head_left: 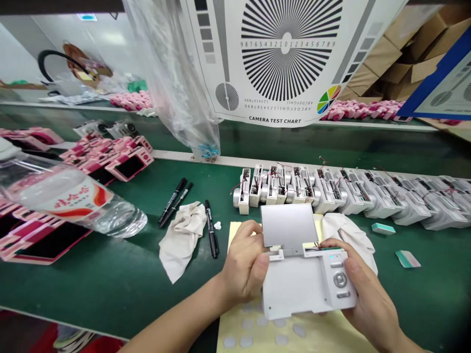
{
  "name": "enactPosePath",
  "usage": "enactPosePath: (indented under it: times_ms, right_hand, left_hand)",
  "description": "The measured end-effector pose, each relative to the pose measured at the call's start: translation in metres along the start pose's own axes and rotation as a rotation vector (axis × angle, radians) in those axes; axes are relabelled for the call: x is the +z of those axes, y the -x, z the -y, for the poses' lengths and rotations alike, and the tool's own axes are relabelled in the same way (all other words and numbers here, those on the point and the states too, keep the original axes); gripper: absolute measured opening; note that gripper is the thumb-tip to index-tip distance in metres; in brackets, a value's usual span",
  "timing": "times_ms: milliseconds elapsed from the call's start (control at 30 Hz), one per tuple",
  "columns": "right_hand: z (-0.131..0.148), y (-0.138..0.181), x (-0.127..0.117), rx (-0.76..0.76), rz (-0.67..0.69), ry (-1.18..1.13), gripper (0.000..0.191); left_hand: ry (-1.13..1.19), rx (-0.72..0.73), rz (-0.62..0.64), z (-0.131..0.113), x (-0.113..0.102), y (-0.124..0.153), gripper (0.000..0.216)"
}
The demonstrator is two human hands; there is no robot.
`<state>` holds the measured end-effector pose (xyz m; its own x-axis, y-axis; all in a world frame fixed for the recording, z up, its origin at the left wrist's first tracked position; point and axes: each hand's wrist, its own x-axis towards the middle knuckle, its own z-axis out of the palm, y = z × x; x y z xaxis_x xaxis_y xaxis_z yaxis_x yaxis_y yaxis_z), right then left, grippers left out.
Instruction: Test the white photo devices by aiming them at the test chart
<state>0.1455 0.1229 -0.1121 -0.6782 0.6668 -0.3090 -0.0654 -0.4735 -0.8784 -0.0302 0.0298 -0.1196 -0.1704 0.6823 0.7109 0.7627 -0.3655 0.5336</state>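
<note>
Between my hands is a white toy-like digital camera (294,289), its button side turned up toward me and a small light glowing by the buttons. A grey screen panel (289,225) stands out from its upper edge, joined by a flat ribbon. Closed round the left side of the camera and screen is my left hand (247,262), its thumb on the body's edge. My right hand (368,287) grips the button end, thumb along the side. Beneath lies a yellow sheet (235,333) bearing several pale oval stickers.
Open-topped white camera bodies (331,193) with loose wires line the back. Pink cameras (110,157) and a water bottle (73,196) occupy the left. Markers (211,230) and a cloth (184,235) lie nearer. A test chart (290,63) hangs ahead.
</note>
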Motion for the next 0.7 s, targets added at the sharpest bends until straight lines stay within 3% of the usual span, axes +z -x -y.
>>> enactPosePath:
  times_ms: [433, 600, 700]
  right_hand:
    - [0.002, 0.000, -0.001, -0.028, 0.021, 0.047, 0.032]
    - [0.000, -0.007, -0.006, -0.112, 0.048, 0.216, 0.037]
    - [-0.003, -0.021, -0.009, -0.147, 0.051, 0.242, 0.035]
  left_hand:
    - [-0.027, -0.051, 0.036, 0.002, 0.000, -0.001, 0.041]
    - [-0.082, 0.017, 0.004, 0.010, 0.003, 0.002, 0.037]
    - [-0.123, 0.082, 0.047, 0.013, 0.003, 0.002, 0.041]
